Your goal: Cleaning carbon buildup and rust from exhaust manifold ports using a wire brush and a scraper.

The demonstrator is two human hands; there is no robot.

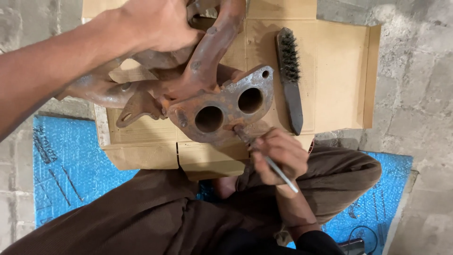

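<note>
— What is closest to us?

— Brown trousers on folded legs (155, 212), sitting on a bumpy blue plastic sheet (66, 165). Just above the knee is the right hand (278, 156). It is closed tight around a thin metal tool with a shiny silver handle (278, 171). The tool's dark tip touches the edge of the big metal part.

— And that big part?

— It is a rusty orange-brown iron pipe piece with a flat plate and two round holes (222, 106). It rests on a flat sheet of brown cardboard (339, 71), with the plate end tipped up toward us. Curved tubes run away from the plate.

— Would it be hard to lift?

— I think so — it looks thick and heavy, and it would not bend at all. The rust looks rough and crumbly, so it should not slip much, but it would dirty your fingers. The tubes look like the best place to hold, since a hand fits around them.

— Is anyone holding it there?

— Yes. The left hand (155, 23) is farther away, clamped over the top tubes to keep the part steady.

— Anything else?

— A dark wire brush with black bristles (289, 71) lies on the cardboard just beside the plate. Around everything is grey stone floor (415, 85).
</note>
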